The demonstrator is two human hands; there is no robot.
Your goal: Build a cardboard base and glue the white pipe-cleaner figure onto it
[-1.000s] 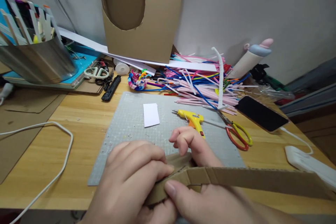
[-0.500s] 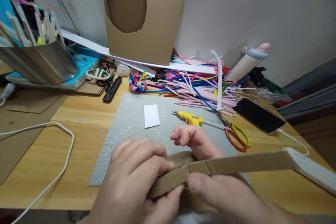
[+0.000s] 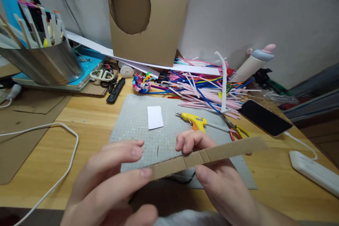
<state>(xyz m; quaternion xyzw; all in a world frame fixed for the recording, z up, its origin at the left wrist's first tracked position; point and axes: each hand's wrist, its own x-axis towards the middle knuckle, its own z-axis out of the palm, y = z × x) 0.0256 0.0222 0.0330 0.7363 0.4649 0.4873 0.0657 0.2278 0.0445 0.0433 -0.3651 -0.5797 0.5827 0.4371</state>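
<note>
A narrow brown cardboard strip (image 3: 225, 149) with crosswise creases slants above the cutting mat (image 3: 132, 127), its right end higher. My right hand (image 3: 212, 169) pinches it near the middle, thumb on the near side and fingers curled behind. At the strip's left end, a fingertip of my left hand (image 3: 111, 183) rests against the cardboard. The other left fingers are spread, with the thumb apart below. Beyond my hands, a white card (image 3: 155, 117) lies on the mat beside a yellow glue gun (image 3: 194, 120). Scissors (image 3: 235, 130) are partly hidden behind the strip.
Pipe cleaners (image 3: 201, 88) are heaped at the back. A cardboard panel with a round hole (image 3: 164, 24) leans on the wall. On the right are a phone (image 3: 265, 117) and a white power strip (image 3: 312, 171); a metal pen holder (image 3: 50, 63) and white cable (image 3: 75, 141) are left.
The strip, bent and gripped by both hands before, now extends straighter. My left hand has loosened, spread its fingers and shifted left; my right hand keeps its pinch.
</note>
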